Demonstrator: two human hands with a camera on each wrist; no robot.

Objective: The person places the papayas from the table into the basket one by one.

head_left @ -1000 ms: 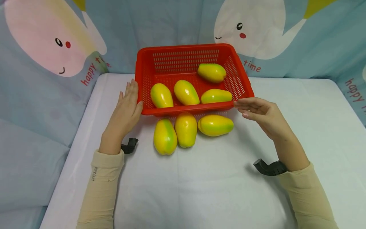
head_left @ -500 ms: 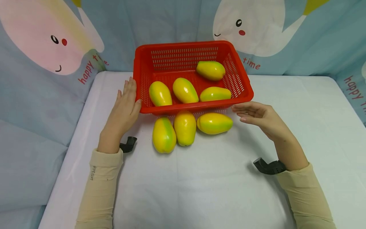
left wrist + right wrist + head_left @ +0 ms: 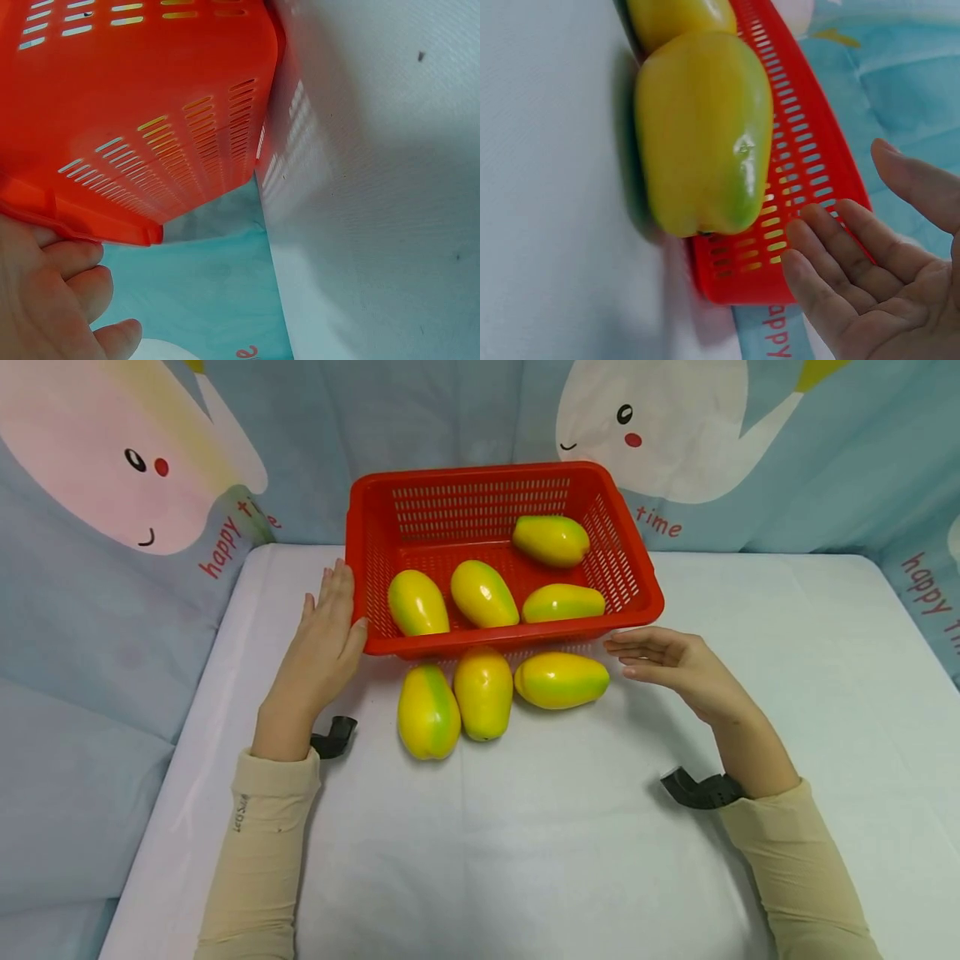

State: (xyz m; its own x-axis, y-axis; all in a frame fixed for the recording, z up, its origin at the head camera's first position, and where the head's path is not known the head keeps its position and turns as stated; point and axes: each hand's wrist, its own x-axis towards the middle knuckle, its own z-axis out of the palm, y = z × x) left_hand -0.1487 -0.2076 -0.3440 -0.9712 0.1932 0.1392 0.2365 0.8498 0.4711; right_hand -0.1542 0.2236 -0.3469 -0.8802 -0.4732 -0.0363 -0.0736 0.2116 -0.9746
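Observation:
A red slotted plastic basket (image 3: 498,639) holds several yellow-green mangoes (image 3: 552,541), and three more mangoes (image 3: 483,693) lie on the table along its front. My left hand (image 3: 315,647) lies flat along the basket's left side, fingers straight. In the left wrist view its fingertips (image 3: 94,292) are right at the basket's rim. My right hand (image 3: 678,668) is at the front right corner, holding nothing, with fingers extended and thumb apart. In the right wrist view its palm faces the nearest loose mango (image 3: 705,135), with a gap between them.
The table has a white cover (image 3: 525,852). Behind the basket hangs a blue printed cloth (image 3: 457,410), which also drapes down the left side. Black cameras (image 3: 701,789) are strapped to both wrists.
My right hand has slipped from the basket's corner rim to a spot just in front of it. The left hand stays at the basket's side. The head view has shifted slightly.

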